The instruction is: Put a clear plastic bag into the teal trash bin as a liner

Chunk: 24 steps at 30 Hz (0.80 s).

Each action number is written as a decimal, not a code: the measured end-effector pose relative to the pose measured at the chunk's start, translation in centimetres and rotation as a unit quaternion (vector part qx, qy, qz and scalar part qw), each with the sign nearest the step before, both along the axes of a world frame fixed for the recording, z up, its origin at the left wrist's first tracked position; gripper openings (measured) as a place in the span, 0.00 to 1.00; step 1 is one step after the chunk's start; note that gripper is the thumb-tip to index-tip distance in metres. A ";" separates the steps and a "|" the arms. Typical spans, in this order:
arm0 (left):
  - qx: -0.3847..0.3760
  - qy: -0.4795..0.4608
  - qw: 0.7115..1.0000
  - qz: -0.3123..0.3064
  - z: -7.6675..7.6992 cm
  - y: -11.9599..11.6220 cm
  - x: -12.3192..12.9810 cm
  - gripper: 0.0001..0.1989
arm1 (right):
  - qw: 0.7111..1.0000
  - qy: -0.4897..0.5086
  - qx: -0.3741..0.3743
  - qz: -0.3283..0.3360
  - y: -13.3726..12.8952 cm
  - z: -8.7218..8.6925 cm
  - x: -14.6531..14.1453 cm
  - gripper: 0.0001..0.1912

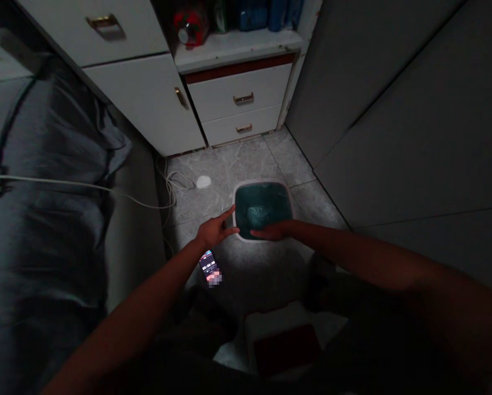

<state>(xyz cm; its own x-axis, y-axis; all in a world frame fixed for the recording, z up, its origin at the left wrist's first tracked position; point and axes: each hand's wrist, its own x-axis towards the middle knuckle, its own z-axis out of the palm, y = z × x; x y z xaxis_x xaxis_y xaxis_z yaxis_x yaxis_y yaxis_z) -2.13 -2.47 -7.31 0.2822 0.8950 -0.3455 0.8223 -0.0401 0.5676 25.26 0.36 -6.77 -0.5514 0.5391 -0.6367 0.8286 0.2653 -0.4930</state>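
Observation:
A tub-like container [292, 207] with a pale rim and a teal inside stands on the floor. A shiny patch shows at its bottom; whether this is a liner or water, I cannot tell. My left hand [213, 230] is at its left side, with thumb and forefinger spread apart and their tips at the rim. My right hand [273, 231] reaches over the near right part of the rim, fingers stretched out and pointing left across the near inside wall. Its fingertips look dim against the teal.
A lit phone [210, 267] lies left of my knees. Beyond it are a white oval object [203, 181] and a loose cable [172, 184]. A white and red stool-like object [270, 318] is below me. Drawers [246, 99], grey cabinet doors [394, 137] and a bed [56, 164] surround the floor.

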 end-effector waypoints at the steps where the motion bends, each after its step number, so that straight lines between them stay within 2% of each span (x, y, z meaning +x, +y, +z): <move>1: -0.004 0.014 1.000 -0.003 0.1 -0.1 0.2 0.46 | 1.000 -0.011 -0.002 0.018 -0.4 0.9 0.6 0.27; 3: -0.010 0.043 0.999 -0.006 0.6 -0.3 0.5 0.44 | 0.997 -0.030 0.032 0.062 -1.4 2.9 2.2 0.22; 6: 0.019 0.073 0.997 0.007 2.5 -0.5 1.5 0.41 | 0.982 -0.061 0.144 0.108 -3.2 6.3 4.9 0.13; 9: 0.079 0.064 0.995 0.026 5.1 -1.3 3.3 0.24 | 0.973 -0.076 0.189 0.108 -5.4 9.4 7.6 0.14; 11: 0.092 0.027 0.995 0.030 6.6 -2.5 4.9 0.13 | 0.979 -0.056 0.177 0.084 -6.8 10.7 9.2 0.15; 12: 0.088 -0.002 0.996 0.025 7.1 -3.3 5.7 0.11 | 0.983 -0.040 0.167 0.066 -7.5 11.0 9.9 0.16; 14: 0.064 -0.070 0.995 0.003 7.3 -5.1 7.0 0.10 | 0.989 -0.005 0.146 0.029 -8.4 11.0 11.0 0.18; 16: 0.035 -0.117 0.992 -0.015 6.6 -6.8 7.7 0.10 | 0.990 0.009 0.142 -0.004 -8.7 10.2 11.7 0.17; 19: 0.020 -0.090 0.996 0.001 4.9 -8.3 7.2 0.10 | 0.984 -0.030 0.172 -0.023 -8.3 8.6 11.9 0.14; 21: 0.024 -0.056 0.998 0.025 4.0 -8.3 6.4 0.09 | 0.981 -0.058 0.184 -0.018 -7.9 7.8 11.8 0.11; 24: 0.032 -0.072 0.996 0.052 3.5 -6.9 5.2 0.09 | 0.981 -0.067 0.182 0.003 -7.3 7.5 11.3 0.08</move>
